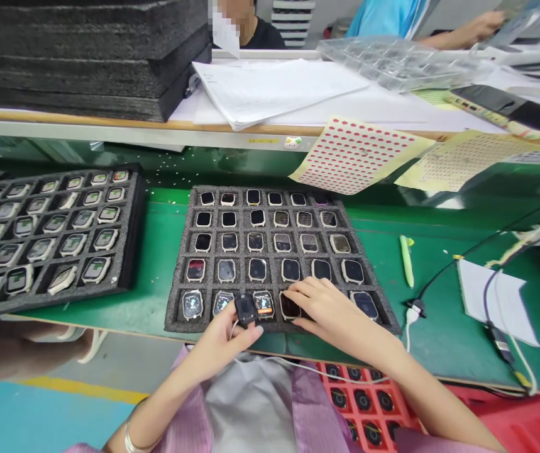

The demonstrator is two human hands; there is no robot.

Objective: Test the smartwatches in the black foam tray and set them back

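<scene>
Smartwatches (257,269) in a grey foam tray (173,321)
Left hand (217,349) holds a black square device (246,309); right hand (330,311) rests on the bottom-row watches.

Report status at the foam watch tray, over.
Left hand pinching black watch unit above the front row. Right hand on dark watch, front row of foam tray. White cable trailing below both hands.

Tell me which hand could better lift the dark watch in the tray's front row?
Probably the right hand: its fingers touch that watch, while the left hand holds a corded black device.
</scene>
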